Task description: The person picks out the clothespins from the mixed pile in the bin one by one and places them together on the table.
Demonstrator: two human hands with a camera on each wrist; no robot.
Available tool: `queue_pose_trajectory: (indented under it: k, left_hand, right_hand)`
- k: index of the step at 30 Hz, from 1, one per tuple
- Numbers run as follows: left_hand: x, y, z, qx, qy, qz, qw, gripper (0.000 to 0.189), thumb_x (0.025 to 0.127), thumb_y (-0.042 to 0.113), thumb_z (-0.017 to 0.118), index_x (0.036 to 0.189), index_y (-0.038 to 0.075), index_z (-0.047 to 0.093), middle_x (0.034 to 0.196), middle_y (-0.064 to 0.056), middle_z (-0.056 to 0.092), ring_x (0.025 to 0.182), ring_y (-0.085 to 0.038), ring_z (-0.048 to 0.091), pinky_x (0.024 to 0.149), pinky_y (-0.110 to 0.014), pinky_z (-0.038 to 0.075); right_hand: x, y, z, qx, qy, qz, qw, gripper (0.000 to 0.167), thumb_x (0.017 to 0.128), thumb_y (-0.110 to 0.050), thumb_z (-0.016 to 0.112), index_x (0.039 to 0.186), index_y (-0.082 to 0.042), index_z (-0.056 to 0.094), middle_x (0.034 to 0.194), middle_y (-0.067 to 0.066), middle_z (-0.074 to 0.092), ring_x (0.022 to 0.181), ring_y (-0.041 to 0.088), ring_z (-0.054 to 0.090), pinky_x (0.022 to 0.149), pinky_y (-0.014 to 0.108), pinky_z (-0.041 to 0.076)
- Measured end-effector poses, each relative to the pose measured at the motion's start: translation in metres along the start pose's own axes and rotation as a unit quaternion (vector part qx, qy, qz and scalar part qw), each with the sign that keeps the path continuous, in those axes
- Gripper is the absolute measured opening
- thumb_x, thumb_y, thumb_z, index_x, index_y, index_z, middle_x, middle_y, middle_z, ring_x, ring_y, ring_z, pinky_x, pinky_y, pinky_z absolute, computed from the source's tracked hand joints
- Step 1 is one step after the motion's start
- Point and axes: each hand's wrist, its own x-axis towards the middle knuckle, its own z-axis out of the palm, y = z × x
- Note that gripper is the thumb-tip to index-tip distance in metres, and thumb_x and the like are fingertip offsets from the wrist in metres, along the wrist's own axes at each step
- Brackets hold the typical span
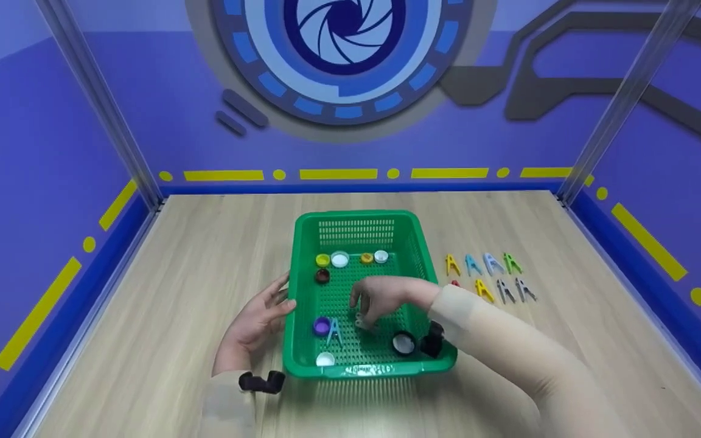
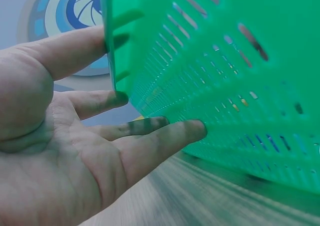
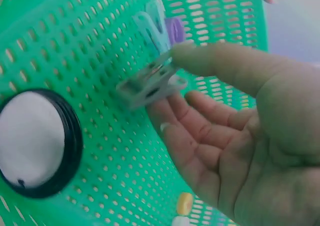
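A green plastic basket point(image 1: 365, 370) stands on the table in the head view. My left hand point(image 1: 259, 319) is at its left side, the thumb at the rim and the fairly straight fingers point(image 2: 190, 130) touching the outer wall. Inside the basket, my right hand point(image 1: 381, 298) pinches a grey clothespin point(image 3: 150, 85) between thumb and fingertips, low over the perforated floor. A light blue clothespin point(image 1: 334, 333) lies close by, against a purple cap point(image 1: 321, 326). Nearer the front right corner sits a black-rimmed lid point(image 1: 404, 344) with a white inside.
More caps lie in the basket: a yellow one point(image 1: 323, 260), a brown one point(image 1: 322, 276), an orange one point(image 1: 367, 258) and several white ones. To the basket's right, several clothespins stand in two rows, among them a green one point(image 1: 512, 263). Purple-blue panels wall the table.
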Motion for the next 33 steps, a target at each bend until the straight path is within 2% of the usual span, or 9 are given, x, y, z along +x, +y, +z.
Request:
queue_pose_trajectory:
  k: [5, 11, 15, 20, 23, 27, 30, 33]
  left_hand:
    - [0.001, 0.001, 0.0, 0.001, -0.007, 0.004, 1.0, 0.078, 0.105, 0.015, 0.06, 0.166, 0.011, 0.012, 0.165, -0.028, 0.029, 0.142, -0.037, 0.052, 0.103, -0.039, 0.057]
    - [0.001, 0.002, -0.001, 0.0, -0.01, 0.01, 0.9999, 0.078, 0.104, 0.015, 0.06, 0.166, 0.011, 0.012, 0.165, -0.028, 0.029, 0.142, -0.036, 0.052, 0.104, -0.038, 0.056]
    - [0.0, 0.001, 0.0, 0.003, -0.009, 0.01, 0.9999, 0.079, 0.104, 0.016, 0.06, 0.166, 0.011, 0.011, 0.166, -0.028, 0.027, 0.142, -0.035, 0.052, 0.104, -0.039, 0.056]
    - [0.0, 0.0, 0.0, -0.002, -0.004, 0.008, 1.0, 0.08, 0.104, 0.015, 0.061, 0.166, 0.011, 0.012, 0.165, -0.028, 0.028, 0.141, -0.034, 0.053, 0.104, -0.039, 0.056]
    - [0.0, 0.001, 0.0, -0.001, -0.004, 0.009, 1.0, 0.079, 0.104, 0.015, 0.061, 0.166, 0.011, 0.012, 0.165, -0.028, 0.029, 0.141, -0.035, 0.054, 0.103, -0.039, 0.056]
    - [0.0, 0.001, 0.0, 0.001, -0.004, 0.006, 1.0, 0.079, 0.104, 0.015, 0.061, 0.166, 0.011, 0.012, 0.165, -0.028, 0.028, 0.143, -0.035, 0.051, 0.105, -0.037, 0.056]
    - [0.0, 0.002, 0.0, 0.003, -0.003, 0.005, 1.0, 0.079, 0.104, 0.016, 0.061, 0.166, 0.011, 0.012, 0.166, -0.028, 0.028, 0.145, -0.036, 0.049, 0.105, -0.036, 0.055]
    - [-0.001, 0.002, -0.001, 0.008, -0.005, 0.007, 0.9999, 0.08, 0.104, 0.016, 0.061, 0.166, 0.01, 0.011, 0.166, -0.029, 0.027, 0.144, -0.036, 0.049, 0.105, -0.036, 0.055]
  right_hand:
    - [-0.018, -0.004, -0.016, 0.041, 0.024, -0.064, 0.9968, 0.043, 0.092, -0.017, 0.076, 0.132, -0.007, 0.068, 0.108, 0.004, 0.076, 0.095, 0.012, 0.071, 0.09, 0.035, 0.06]
    - [-0.046, -0.008, -0.033, 0.113, 0.062, -0.124, 0.9838, 0.033, 0.094, -0.014, 0.073, 0.127, -0.013, 0.071, 0.114, 0.008, 0.074, 0.099, 0.013, 0.067, 0.089, 0.027, 0.057]
    - [-0.068, -0.003, -0.037, 0.171, 0.1, -0.135, 0.9708, 0.031, 0.094, -0.011, 0.072, 0.125, -0.011, 0.071, 0.119, 0.014, 0.072, 0.104, 0.016, 0.067, 0.09, 0.026, 0.056]
    - [-0.096, 0.016, -0.031, 0.234, 0.161, -0.154, 0.9465, 0.032, 0.094, -0.005, 0.069, 0.125, -0.002, 0.064, 0.118, 0.016, 0.068, 0.106, 0.018, 0.067, 0.091, 0.024, 0.057]
    - [-0.114, 0.034, -0.021, 0.258, 0.203, -0.154, 0.932, 0.036, 0.094, -0.004, 0.068, 0.129, 0.002, 0.06, 0.116, 0.014, 0.068, 0.103, 0.014, 0.067, 0.089, 0.023, 0.057]
    - [-0.138, 0.063, -0.001, 0.28, 0.263, -0.132, 0.9139, 0.04, 0.097, -0.006, 0.066, 0.135, 0.005, 0.059, 0.114, 0.005, 0.07, 0.095, 0.01, 0.068, 0.079, 0.02, 0.056]
    - [-0.155, 0.087, 0.013, 0.294, 0.305, -0.108, 0.8996, 0.039, 0.099, -0.008, 0.065, 0.136, 0.007, 0.059, 0.114, 0.0, 0.072, 0.096, 0.009, 0.071, 0.081, 0.02, 0.058]
    - [-0.17, 0.107, 0.027, 0.308, 0.346, -0.074, 0.8832, 0.04, 0.099, -0.008, 0.066, 0.134, 0.009, 0.057, 0.115, -0.003, 0.073, 0.102, 0.008, 0.073, 0.09, 0.022, 0.059]
